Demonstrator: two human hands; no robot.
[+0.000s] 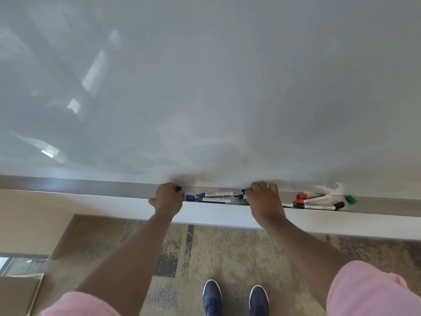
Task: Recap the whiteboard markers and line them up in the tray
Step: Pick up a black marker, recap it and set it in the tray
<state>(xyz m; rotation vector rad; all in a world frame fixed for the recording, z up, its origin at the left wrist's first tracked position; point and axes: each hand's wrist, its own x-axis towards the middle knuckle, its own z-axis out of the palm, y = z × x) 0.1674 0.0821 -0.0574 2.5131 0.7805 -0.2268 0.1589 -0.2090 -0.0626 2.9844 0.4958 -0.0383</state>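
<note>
two hands point(168, 197) point(265, 197), five markers point(215, 194), three loose caps point(350, 199).

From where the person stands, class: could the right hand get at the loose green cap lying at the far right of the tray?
Probably yes. The green cap lies in the open on the tray, beyond the red and black markers, with nothing covering it. The right hand would have to let go of its marker first and slide right.

Office/mtg rm, whiteboard point(227, 87) w/ tray point(91, 185), carpet tiles point(205, 247)
</note>
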